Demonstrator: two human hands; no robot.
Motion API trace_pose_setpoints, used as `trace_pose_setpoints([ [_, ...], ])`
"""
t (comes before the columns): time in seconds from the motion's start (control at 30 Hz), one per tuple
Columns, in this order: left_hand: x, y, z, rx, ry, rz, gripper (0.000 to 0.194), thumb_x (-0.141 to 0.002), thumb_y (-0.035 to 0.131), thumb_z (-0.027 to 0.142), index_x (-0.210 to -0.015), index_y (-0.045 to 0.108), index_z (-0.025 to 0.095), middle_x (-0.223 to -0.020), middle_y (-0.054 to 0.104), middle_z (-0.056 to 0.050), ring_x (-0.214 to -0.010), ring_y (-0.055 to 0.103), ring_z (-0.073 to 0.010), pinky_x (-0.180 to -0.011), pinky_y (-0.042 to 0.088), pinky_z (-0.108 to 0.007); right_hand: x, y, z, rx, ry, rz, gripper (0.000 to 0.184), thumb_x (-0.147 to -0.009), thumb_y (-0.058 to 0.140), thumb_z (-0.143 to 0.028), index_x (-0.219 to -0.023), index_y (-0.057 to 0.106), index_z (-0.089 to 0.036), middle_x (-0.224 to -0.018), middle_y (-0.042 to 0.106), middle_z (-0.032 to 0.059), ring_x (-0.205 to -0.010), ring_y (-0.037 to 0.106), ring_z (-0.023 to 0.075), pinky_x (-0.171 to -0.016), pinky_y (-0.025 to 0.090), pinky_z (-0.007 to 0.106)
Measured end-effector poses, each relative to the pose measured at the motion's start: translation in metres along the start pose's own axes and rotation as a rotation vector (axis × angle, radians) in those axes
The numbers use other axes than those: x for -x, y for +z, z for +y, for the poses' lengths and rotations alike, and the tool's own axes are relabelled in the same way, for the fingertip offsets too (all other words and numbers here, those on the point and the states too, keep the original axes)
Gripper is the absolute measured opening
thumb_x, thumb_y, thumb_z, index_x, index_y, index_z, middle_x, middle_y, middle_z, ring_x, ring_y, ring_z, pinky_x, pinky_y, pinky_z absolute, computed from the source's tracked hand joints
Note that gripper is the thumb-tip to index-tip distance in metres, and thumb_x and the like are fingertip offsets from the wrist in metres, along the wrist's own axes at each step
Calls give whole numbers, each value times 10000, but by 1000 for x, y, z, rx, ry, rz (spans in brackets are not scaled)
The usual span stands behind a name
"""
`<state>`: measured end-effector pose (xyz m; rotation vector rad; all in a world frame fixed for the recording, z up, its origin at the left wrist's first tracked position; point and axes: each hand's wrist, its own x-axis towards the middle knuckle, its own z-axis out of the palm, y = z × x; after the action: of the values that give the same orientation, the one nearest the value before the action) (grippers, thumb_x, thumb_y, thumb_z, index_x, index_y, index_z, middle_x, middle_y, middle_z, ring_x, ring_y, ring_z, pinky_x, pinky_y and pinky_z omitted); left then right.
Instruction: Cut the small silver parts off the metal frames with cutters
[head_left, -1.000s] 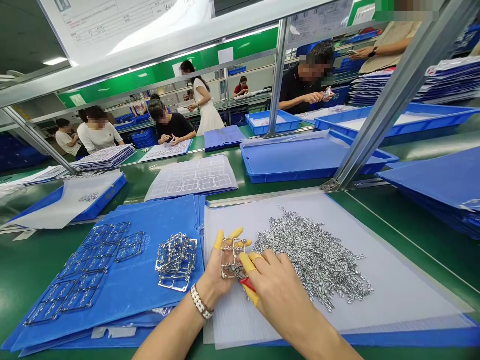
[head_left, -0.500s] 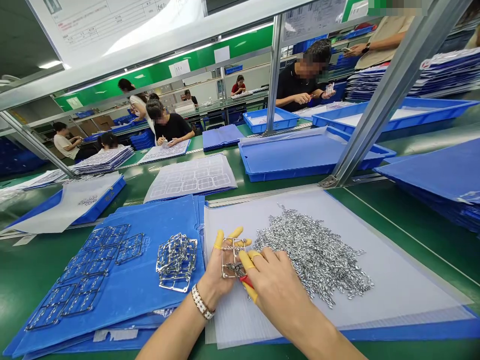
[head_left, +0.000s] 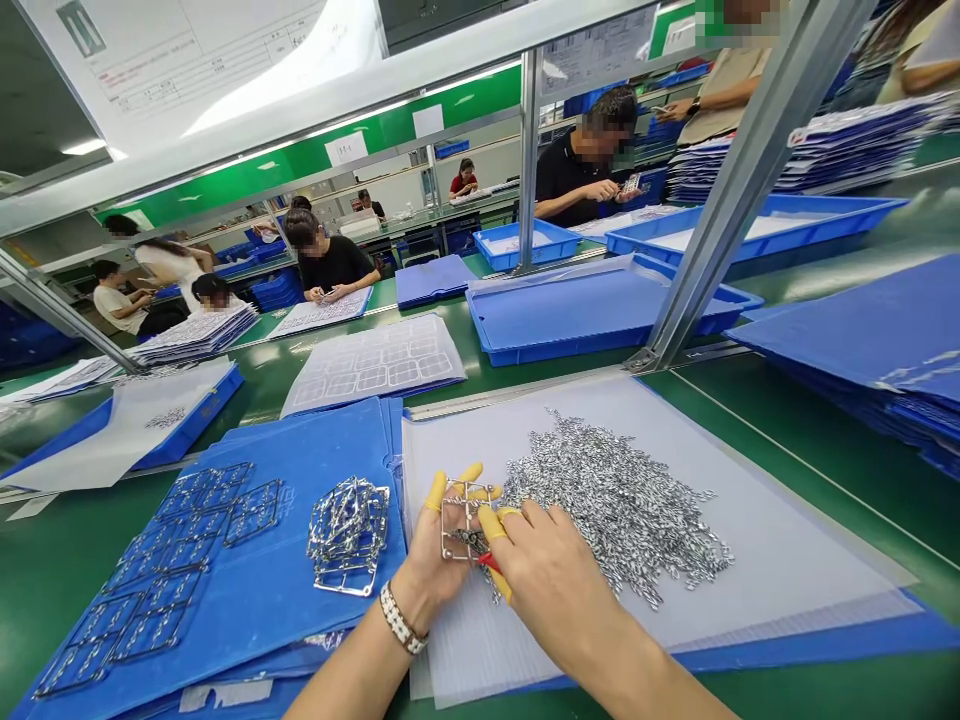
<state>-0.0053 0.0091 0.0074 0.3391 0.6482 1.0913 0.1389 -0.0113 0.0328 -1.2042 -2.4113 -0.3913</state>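
Head view: the left hand [head_left: 437, 545], yellow covers on its fingers, holds a silver rectangular lattice frame [head_left: 459, 520], fingers partly open behind it. The right hand [head_left: 544, 560] has its fingers closed around red-handled metal pliers [head_left: 489, 562]; the pliers' tips appear to meet the frame, though the contact is partly hidden. The frame is located above a translucent white sheet [head_left: 517, 655], left of a heap of small silver metal pieces [head_left: 615, 500]. To the left, on blue sheets [head_left: 277, 600] on the green worktop [head_left: 795, 410], lie a tangled pile of silver frames [head_left: 349, 535] and, farther left, flat-laid frames [head_left: 161, 565].
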Motion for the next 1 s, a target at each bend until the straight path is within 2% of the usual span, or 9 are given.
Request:
trace_pose_setpoints([
  [0.17,-3,-4,-1,17,-26,5,617,-859,444,577,-1337,482,189,-944,677,-91,-656,604,-158,-564,438,-251,-7,-6,11,-50,85,-44,321,-752,691,-284,-1046,608,-185,-856,635,30,-805,506,222,-691,276,369],
  [0.3,-5,-6,-6,-42,-44,52,634,-838,459,609,-1302,524,182,-941,683,-104,-641,614,-164,-569,443,-253,-17,-3,13,-44,114,-116,296,-789,649,-267,-1068,603,-182,-848,636,38,-820,514,227,-686,260,367],
  [0.4,-5,-4,-7,-28,-47,31,625,-842,454,604,-1303,526,187,-972,682,-110,-689,632,-176,-596,457,-258,-19,0,11,-43,109,-141,317,-796,628,-244,-1104,594,-177,-848,637,41,-817,514,228,-683,254,369],
  [0.57,-4,-2,-6,-12,-37,13,598,-849,464,584,-1296,532,193,-967,682,-96,-616,605,-135,-537,429,-223,-19,0,11,-54,102,-162,291,-808,615,-251,-1091,597,-184,-859,639,41,-834,514,231,-690,257,368],
  [0.83,-3,-1,-9,-57,-23,87,570,-832,500,582,-1237,575,188,-849,660,-56,-491,521,-82,-437,357,-188,-20,-3,10,-27,84,-196,185,-807,598,-195,-990,621,-203,-841,636,41,-815,522,230,-673,252,364],
  [0.93,-2,-1,-10,-110,0,183,562,-811,528,589,-1197,597,186,-816,641,-37,-512,539,-97,-453,389,-202,-22,-4,8,-8,81,-211,139,-808,591,-163,-937,628,-197,-821,637,41,-794,534,231,-661,252,366],
  [1.0,-1,0,-10,-144,6,204,569,-805,535,592,-1188,605,177,-809,639,-38,-525,548,-106,-479,418,-216,-23,-4,7,8,76,-214,119,-804,590,-137,-902,630,-191,-812,638,43,-781,541,228,-657,252,365],
])
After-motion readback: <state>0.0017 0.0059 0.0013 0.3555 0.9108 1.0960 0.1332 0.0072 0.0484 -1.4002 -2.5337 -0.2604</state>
